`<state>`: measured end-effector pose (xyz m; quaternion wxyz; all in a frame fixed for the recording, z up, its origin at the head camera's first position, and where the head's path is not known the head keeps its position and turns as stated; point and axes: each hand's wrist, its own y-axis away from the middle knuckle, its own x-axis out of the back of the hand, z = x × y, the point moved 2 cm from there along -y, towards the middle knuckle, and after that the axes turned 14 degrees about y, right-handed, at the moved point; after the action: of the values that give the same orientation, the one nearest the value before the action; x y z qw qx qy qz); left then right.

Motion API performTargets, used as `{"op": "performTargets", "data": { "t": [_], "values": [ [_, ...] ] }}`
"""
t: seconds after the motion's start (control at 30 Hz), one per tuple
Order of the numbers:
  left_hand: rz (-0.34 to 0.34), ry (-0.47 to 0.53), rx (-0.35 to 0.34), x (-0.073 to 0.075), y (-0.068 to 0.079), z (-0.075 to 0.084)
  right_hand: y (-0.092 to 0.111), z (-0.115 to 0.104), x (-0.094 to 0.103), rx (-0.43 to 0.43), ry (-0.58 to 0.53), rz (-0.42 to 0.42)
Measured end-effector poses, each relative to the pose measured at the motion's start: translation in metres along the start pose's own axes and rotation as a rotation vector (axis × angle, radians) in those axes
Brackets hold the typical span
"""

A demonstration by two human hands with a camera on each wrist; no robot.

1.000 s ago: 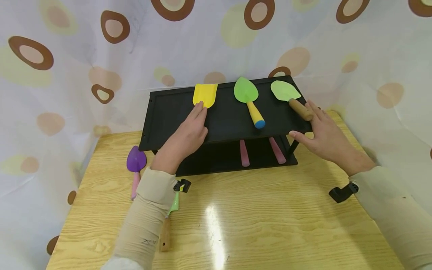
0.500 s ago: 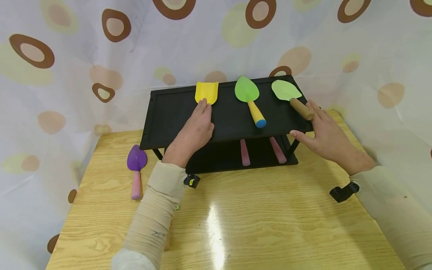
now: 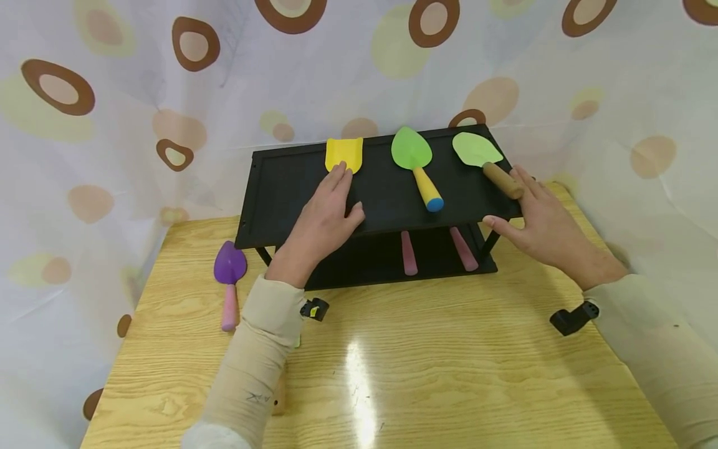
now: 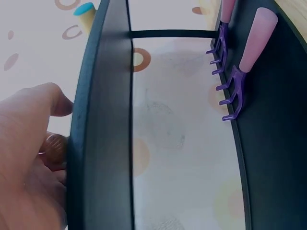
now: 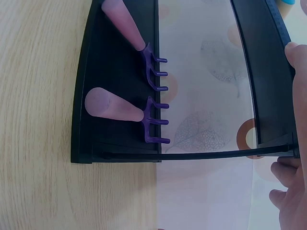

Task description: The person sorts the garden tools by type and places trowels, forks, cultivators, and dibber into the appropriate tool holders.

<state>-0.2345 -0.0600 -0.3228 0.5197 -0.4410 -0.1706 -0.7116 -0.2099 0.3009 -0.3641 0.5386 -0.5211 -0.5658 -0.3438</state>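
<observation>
My left hand lies over the handle of a yellow toy shovel on the top of a black two-tier rack. Its fingers are extended toward the blade, with the thumb spread apart. The handle's brown end shows beside the fingers in the left wrist view. My right hand grips the rack's right front corner, thumb at the front edge and fingers bent down over the side. Nearby on the top tier lie a light green trowel with a wooden handle and a green trowel with a yellow handle.
Two purple hand rakes with pink handles lie on the lower tier. A purple trowel rests on the wooden table left of the rack. Another tool's wooden handle is mostly hidden by my left sleeve. A patterned curtain hangs behind.
The yellow shovel has shifted slightly right and back and turned straighter, then stopped. My left thumb has since spread away from the fingers. The right hand holds its place.
</observation>
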Motion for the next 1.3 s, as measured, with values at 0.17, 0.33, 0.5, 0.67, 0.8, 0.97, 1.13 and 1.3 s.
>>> {"op": "performTargets", "data": {
  "t": [0.17, 0.33, 0.5, 0.67, 0.8, 0.97, 1.13, 1.3],
  "values": [
    [0.048, 0.005, -0.054, 0.011, 0.013, -0.001, 0.000, 0.000, 0.000, -0.004, -0.012, -0.001],
    [0.115, 0.031, -0.121, 0.021, 0.028, -0.004, -0.001, 0.001, -0.001, -0.005, -0.007, -0.005],
    [0.163, 0.068, -0.152, 0.030, 0.047, -0.004, 0.000, 0.000, 0.001, -0.007, -0.010, -0.006],
    [0.211, 0.097, -0.195, 0.035, 0.069, -0.007, 0.001, 0.001, 0.002, -0.003, -0.012, -0.005],
    [0.224, 0.101, -0.222, 0.033, 0.084, -0.010, 0.002, 0.003, 0.003, -0.004, -0.004, 0.006],
    [0.235, 0.118, -0.223, 0.029, 0.102, -0.013, 0.002, 0.003, 0.002, -0.004, -0.008, 0.011],
    [0.254, 0.102, -0.182, 0.025, 0.124, -0.019, 0.003, 0.003, 0.001, -0.004, -0.006, 0.005],
    [0.270, 0.059, -0.145, 0.017, 0.146, -0.028, 0.002, 0.003, 0.002, -0.006, -0.018, 0.002]
  ]
}}
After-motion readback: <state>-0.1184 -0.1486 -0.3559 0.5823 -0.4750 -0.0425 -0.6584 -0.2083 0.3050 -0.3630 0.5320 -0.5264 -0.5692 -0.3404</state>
